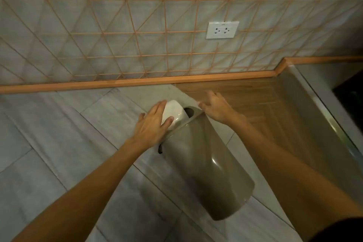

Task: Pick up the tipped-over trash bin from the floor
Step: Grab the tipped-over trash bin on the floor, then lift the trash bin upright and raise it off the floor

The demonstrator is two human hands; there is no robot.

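A taupe trash bin (206, 169) lies on its side on the grey tiled floor, its base toward me and its mouth toward the wall. A white inner lid or liner (173, 113) sticks out of the mouth. My left hand (152, 126) rests flat over the white part and the bin's left rim, fingers spread. My right hand (215, 107) touches the bin's upper right rim, fingers loosely apart; whether it grips the rim I cannot tell. A small dark handle (160, 148) shows at the bin's left side.
The wall (117, 25) with an orange grid pattern stands just beyond the bin, edged by an orange baseboard (78, 84). A white double socket (222, 30) is on the wall. Wooden flooring (255, 100) and a glossy cabinet side (324, 124) lie to the right.
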